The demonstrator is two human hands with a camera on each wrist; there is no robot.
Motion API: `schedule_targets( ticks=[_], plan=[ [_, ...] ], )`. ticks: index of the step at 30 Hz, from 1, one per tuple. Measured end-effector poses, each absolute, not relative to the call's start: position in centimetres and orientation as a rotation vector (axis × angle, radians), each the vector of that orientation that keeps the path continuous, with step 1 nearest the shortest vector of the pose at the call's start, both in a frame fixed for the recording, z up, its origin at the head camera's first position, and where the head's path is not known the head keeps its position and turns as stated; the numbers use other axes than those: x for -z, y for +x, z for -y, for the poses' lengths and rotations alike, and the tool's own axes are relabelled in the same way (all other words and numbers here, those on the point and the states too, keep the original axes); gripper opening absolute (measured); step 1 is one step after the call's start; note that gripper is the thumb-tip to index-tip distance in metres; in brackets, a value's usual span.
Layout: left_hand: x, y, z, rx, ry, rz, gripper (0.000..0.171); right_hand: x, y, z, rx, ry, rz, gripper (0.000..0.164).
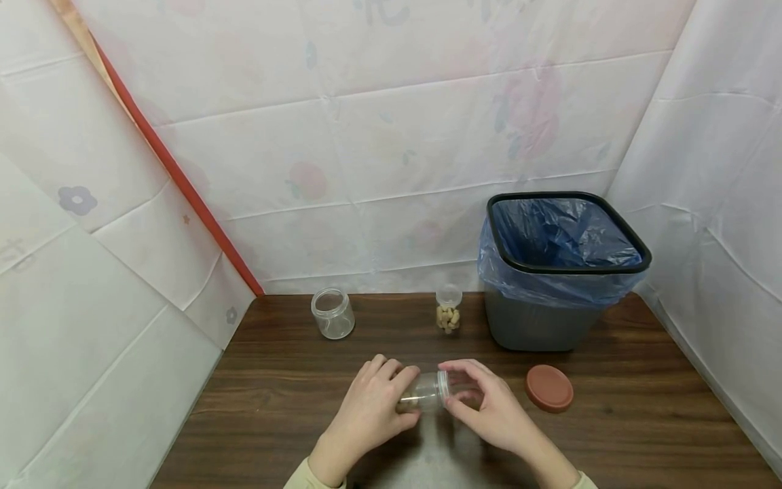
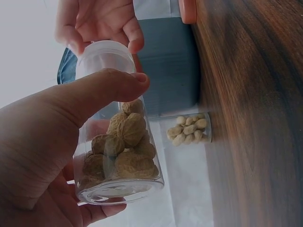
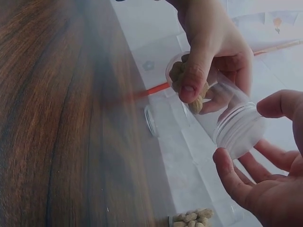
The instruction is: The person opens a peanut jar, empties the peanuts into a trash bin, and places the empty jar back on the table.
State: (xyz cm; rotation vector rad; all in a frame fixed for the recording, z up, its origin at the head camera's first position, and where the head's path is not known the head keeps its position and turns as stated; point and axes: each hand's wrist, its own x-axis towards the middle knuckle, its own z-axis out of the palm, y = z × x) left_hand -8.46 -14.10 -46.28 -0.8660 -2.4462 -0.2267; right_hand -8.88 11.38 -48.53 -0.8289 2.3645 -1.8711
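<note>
Our left hand (image 1: pixel 375 404) grips the nut jar (image 2: pixel 125 156), which lies on its side between our two hands, and our right hand (image 1: pixel 489 411) pinches the clear lid (image 1: pixel 443 388) at its mouth with the fingertips. From here, we judge, the nuts could slide out and spill on the table (image 1: pixel 269 401), if the lid comes loose while the jar is so tilted (whether it is screwed tight, we cannot tell). Also the smooth wall could turn in our left fingers, if we twist too strongly. Counting, we find three jars: the held one, one open jar (image 1: pixel 334 318) and one standing jar with nuts (image 1: pixel 448 319); two lids plainly seen, the clear one and one reddish lid (image 1: pixel 549 388); and one bin (image 1: pixel 531 326) with one blue bag (image 1: pixel 562 234).
</note>
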Motion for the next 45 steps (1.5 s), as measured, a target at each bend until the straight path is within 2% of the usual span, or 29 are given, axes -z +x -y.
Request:
schedule_targets(
  ticks=[10,16,29,36,45],
  plan=[
    [46.2,-8.5,14.2,0.243,-0.870,2.457,0.066,48.5,-9.0,-11.4,1.918,-1.099,-2.410,0.058],
    [46.1,-8.5,14.3,0.237,-0.863,2.459,0.067,48.2,-9.0,-11.8,1.937,-1.122,-2.404,0.063],
    [46.0,-8.8,14.5,0.289,-0.850,2.469,0.066,47.8,-9.7,-13.3,1.926,-0.969,-2.482,0.060],
    [46.0,-8.9,14.8,0.345,-0.830,2.505,0.066,48.2,-10.9,-15.1,1.606,-0.856,-2.933,0.064],
    [45.9,-9.0,15.0,0.450,-0.787,2.535,0.066,49.2,-12.0,-17.0,1.339,-0.757,-3.043,0.054]
  ],
)
